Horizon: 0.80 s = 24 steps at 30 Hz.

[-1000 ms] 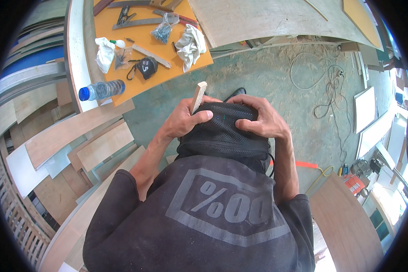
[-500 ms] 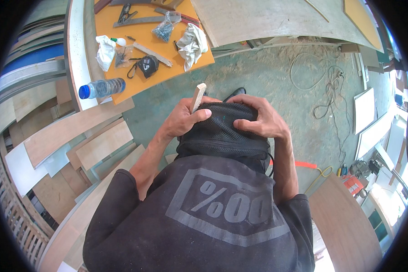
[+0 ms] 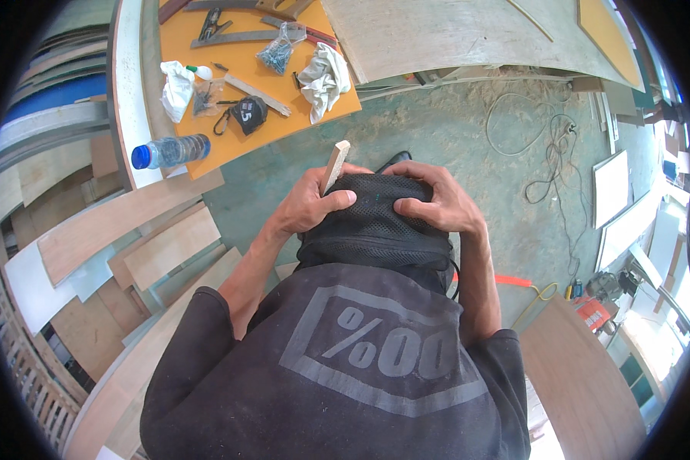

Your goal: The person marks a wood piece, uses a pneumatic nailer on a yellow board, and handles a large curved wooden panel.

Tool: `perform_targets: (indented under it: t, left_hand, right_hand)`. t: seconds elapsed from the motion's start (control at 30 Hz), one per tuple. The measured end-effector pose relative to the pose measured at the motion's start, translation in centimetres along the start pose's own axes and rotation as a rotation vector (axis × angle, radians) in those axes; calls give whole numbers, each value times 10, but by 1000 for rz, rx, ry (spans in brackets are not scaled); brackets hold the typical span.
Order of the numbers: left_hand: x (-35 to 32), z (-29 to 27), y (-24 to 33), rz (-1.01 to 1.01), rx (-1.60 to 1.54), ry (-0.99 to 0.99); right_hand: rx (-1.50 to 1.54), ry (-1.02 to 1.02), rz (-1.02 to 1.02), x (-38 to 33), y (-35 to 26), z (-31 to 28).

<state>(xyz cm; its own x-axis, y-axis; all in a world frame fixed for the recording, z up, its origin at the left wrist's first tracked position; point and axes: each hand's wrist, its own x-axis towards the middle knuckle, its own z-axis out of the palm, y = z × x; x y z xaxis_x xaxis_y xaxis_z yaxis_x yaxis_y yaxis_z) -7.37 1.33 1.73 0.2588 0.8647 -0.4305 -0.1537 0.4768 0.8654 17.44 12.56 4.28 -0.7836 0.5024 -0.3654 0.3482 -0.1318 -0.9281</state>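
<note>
Both my hands press on a black mesh pouch (image 3: pixel 376 222) worn high on the front of my black printed shirt (image 3: pixel 360 360). My left hand (image 3: pixel 307 208) has its thumb across the pouch's top. It also pinches a short pale wooden strip (image 3: pixel 334 164) that sticks up between the fingers. My right hand (image 3: pixel 437 203) curls its fingers over the pouch's upper right edge.
An orange tabletop (image 3: pixel 230 84) at upper left carries a plastic water bottle (image 3: pixel 169 151), a black tape measure (image 3: pixel 247 115), white rags (image 3: pixel 323 77), a bag of screws (image 3: pixel 276 52) and metal squares. Plywood boards (image 3: pixel 130 222) lie at left; cables (image 3: pixel 544 153) trail over the green floor.
</note>
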Motion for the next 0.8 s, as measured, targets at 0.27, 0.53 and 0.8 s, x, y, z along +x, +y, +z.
perform_targets:
  t: [0.27,0.53,0.8]
  left_hand:
    - [1,2,-5,24,-110,25]
    - [1,1,-4,45,-93,51]
    - [1,-1,-3,53,-63,40]
  right_hand:
    - [-25,-2,45,3,1,2]
    - [-23,6,43,6,1,4]
    - [-54,-4,43,7,-4,5]
